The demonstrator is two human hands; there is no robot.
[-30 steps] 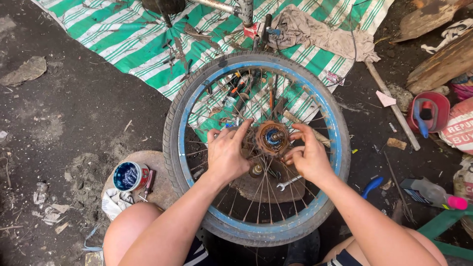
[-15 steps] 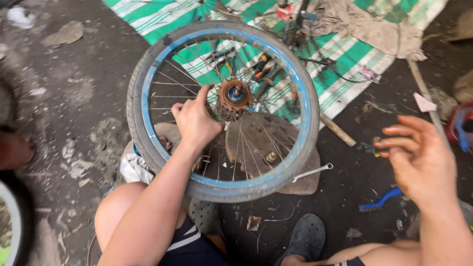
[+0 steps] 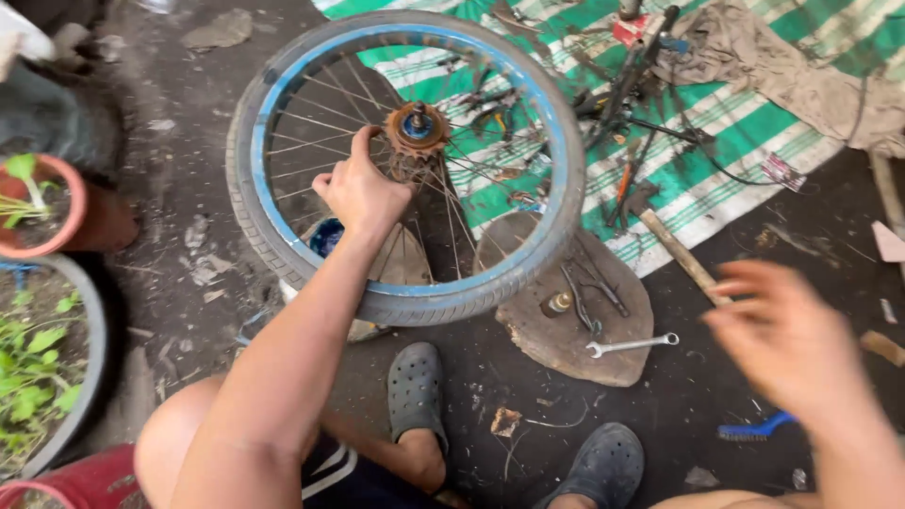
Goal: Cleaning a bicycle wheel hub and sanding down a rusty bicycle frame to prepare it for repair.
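my left hand [image 3: 363, 193] had its grip clamped on the spokes of the bicycle wheel [image 3: 405, 165], just beside the rusty hub sprocket [image 3: 418, 127] at its 8 o'clock. the wheel stood tilted on the dirt floor, its blue rim at 11 o'clock from my dark clogs [image 3: 416, 391]. my right hand [image 3: 787, 344] hung blurred at 3 o'clock, fingers apart, holding nothing. a combination wrench [image 3: 630, 345] lay on a flat stone [image 3: 575, 330] between wheel and hand. a striped mat [image 3: 716, 179] with tools lay at 1 o'clock.
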